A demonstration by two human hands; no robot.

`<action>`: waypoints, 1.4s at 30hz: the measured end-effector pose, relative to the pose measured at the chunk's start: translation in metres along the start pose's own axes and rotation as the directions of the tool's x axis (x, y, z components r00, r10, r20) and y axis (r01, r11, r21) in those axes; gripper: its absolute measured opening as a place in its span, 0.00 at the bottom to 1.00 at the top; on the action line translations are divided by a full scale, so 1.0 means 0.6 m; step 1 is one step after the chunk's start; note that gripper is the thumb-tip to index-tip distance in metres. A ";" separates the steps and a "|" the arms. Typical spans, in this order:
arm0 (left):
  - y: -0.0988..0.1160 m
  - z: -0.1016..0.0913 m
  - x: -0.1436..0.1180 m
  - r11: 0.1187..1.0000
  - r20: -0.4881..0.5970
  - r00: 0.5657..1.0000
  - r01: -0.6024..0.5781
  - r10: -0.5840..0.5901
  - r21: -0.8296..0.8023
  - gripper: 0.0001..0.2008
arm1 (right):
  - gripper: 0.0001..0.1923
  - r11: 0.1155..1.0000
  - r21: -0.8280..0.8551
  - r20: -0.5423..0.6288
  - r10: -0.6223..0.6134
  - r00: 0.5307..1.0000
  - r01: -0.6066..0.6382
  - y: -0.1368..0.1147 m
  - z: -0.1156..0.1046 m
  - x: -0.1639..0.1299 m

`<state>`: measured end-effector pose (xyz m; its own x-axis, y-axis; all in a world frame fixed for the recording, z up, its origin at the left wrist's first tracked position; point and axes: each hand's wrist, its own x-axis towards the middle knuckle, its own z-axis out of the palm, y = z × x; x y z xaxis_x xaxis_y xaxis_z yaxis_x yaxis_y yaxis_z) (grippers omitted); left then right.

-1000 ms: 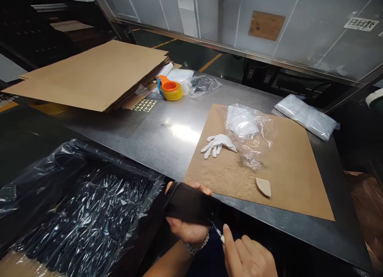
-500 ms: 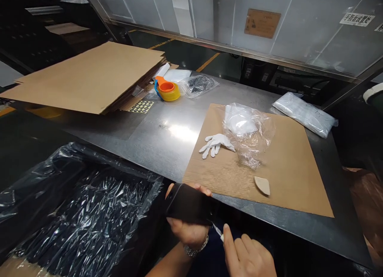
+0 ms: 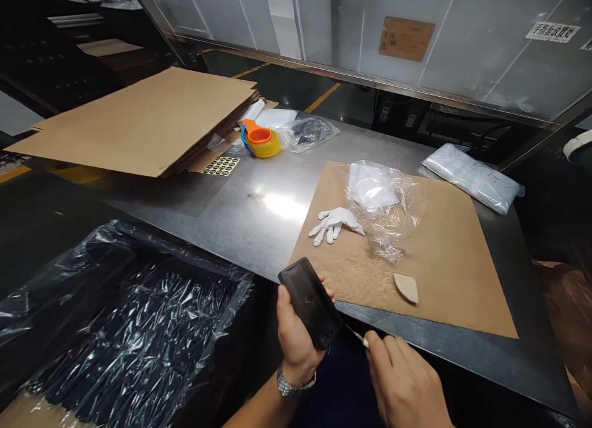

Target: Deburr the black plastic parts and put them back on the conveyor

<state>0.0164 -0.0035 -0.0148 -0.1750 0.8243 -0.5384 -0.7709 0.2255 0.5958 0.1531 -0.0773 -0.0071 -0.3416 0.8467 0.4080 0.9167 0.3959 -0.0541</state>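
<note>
Swung toward eleven o'clock, your likely slick case (image 3: 309, 300) wants edge-holding: left hand (image 3: 295, 340) clasps it, right hand (image 3: 403, 371) pinches a tool (image 3: 364, 341).

And here we see a smooth, plastic-looking sheen on the dark case (image 3: 309, 298), shiny metal on the wristband (image 3: 287, 388) and tabletop (image 3: 252, 227), matt cardboard in the flat sheet (image 3: 456, 249), dull cloth in the glove (image 3: 341, 219), and glossy, crinkled plastic across the black sheeting (image 3: 160, 335)!

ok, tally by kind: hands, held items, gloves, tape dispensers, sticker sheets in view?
Hands: 2 (left hand, right hand)
Held items: 2 (dark oblong piece, thin tool)
White glove: 1
Tape dispenser: 1
Sticker sheet: 1
Total: 7
</note>
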 end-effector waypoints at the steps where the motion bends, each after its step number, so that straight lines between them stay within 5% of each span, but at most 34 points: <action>1: 0.001 0.000 0.001 0.999 0.027 0.999 0.038 -0.037 -0.010 0.25 | 0.16 0.999 0.038 0.026 0.023 0.999 -0.024 0.002 0.000 -0.002; 6: 0.000 -0.002 0.002 0.994 0.147 0.984 0.104 -0.098 -0.036 0.21 | 0.16 0.999 0.037 -0.006 0.001 1.000 -0.001 0.006 -0.004 -0.007; 23: 0.000 -0.005 -0.005 0.993 0.227 0.969 0.107 -0.092 -0.051 0.22 | 0.13 0.995 -0.096 0.078 -0.010 0.997 0.018 0.001 -0.020 -0.007; 34: 0.000 -0.004 -0.006 0.991 0.163 0.978 0.130 -0.132 0.023 0.22 | 0.14 0.984 -0.171 0.096 -0.035 0.995 0.051 0.005 -0.017 -0.008; 42: 0.005 -0.001 0.000 0.963 0.139 0.958 0.230 -0.249 0.140 0.23 | 0.15 0.993 0.121 0.025 -0.009 1.000 0.006 0.018 -0.012 -0.004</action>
<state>0.0139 -0.0035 -0.0134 0.1096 0.8062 -0.5813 -0.6968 0.4794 0.5335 0.1654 -0.0773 -0.0020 -0.3550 0.8516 0.3858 0.8828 0.4411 -0.1613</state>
